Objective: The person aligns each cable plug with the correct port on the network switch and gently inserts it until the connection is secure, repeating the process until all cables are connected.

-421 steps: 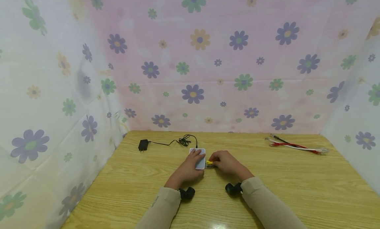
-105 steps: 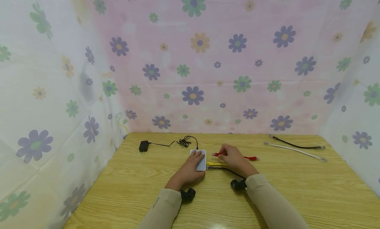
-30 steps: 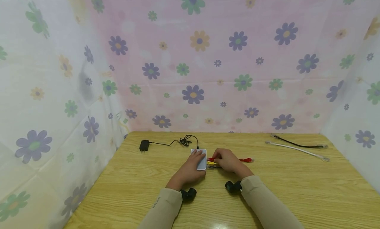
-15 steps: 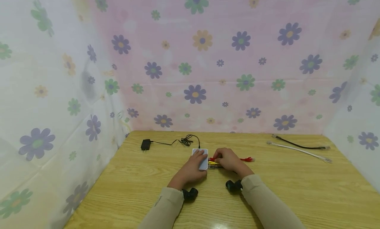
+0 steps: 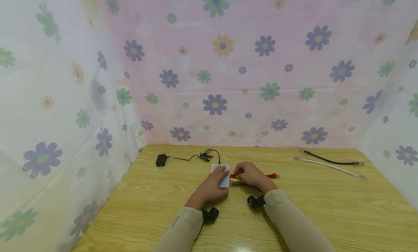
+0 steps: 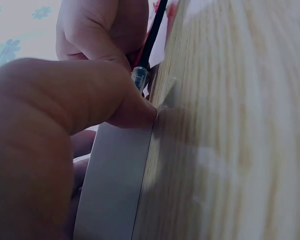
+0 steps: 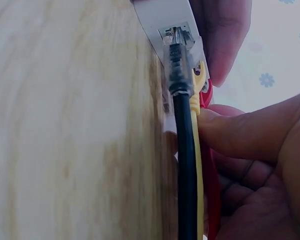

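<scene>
A small white network switch (image 5: 224, 182) lies on the wooden table. My left hand (image 5: 209, 186) holds it, fingers spread across its top and thumb (image 6: 135, 107) against its near side. At the switch's right side, my right hand (image 5: 251, 176) pinches a red network cable (image 5: 273, 175) just behind its plug. The red plug is at the row of ports, mostly hidden by yellow and black cables in the right wrist view. The black cable's clear plug (image 7: 177, 65) sits in a port. Beside it runs the yellow cable (image 7: 195, 97), its plug end also against the switch.
A black power adapter (image 5: 161, 160) lies at the left, its tangled cord (image 5: 205, 156) running to the switch's back. At the right rear lie a black cable (image 5: 330, 159) and a white cable (image 5: 330, 166). A floral cloth (image 5: 241, 70) hangs behind the table.
The red cable lay in the right-hand bundle at first. My right hand left the yellow plug, brought the red cable over and moved its plug left to the switch. My left hand stays on the switch.
</scene>
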Motion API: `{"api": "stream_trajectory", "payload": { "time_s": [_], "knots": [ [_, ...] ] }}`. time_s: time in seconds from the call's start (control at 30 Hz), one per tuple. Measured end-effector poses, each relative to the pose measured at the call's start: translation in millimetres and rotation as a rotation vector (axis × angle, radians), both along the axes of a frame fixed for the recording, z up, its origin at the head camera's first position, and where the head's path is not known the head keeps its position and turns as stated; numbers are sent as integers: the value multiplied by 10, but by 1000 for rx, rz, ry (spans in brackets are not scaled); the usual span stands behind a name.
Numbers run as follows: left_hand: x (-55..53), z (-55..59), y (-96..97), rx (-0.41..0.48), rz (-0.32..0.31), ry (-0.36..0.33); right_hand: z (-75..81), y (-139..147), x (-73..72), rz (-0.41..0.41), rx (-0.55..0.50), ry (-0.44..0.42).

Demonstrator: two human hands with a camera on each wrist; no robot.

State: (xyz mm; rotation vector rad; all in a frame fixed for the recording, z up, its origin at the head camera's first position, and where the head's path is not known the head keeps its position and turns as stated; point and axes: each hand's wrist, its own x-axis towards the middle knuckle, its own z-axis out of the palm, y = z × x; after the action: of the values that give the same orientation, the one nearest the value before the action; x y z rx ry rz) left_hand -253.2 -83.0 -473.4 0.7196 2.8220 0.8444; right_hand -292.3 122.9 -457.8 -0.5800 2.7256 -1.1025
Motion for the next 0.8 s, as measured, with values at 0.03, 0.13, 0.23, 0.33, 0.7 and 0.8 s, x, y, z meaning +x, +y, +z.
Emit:
{"api": "stream_trajectory", "payload": {
  "time_s": [0.03, 0.13, 0.23, 0.33, 0.7, 0.8],
  "knots": [
    [-2, -8, 3, -3, 3, 1, -3, -2, -5, 4, 5, 5],
    [-4, -18, 16, -5, 10, 8, -7, 1, -5, 10, 16, 13],
    [-5, -10, 26, 6, 16, 6, -14, 14, 0, 14, 23, 16],
    [-16, -14, 30, 23, 17, 3, -22, 39, 11, 31, 33, 43],
    [-27, -57, 6, 59, 18, 3, 69, 110, 72, 79, 104, 46],
    [-26, -48, 1, 60, 16, 2, 121, 162, 78, 95, 130, 41]
  ]
}}
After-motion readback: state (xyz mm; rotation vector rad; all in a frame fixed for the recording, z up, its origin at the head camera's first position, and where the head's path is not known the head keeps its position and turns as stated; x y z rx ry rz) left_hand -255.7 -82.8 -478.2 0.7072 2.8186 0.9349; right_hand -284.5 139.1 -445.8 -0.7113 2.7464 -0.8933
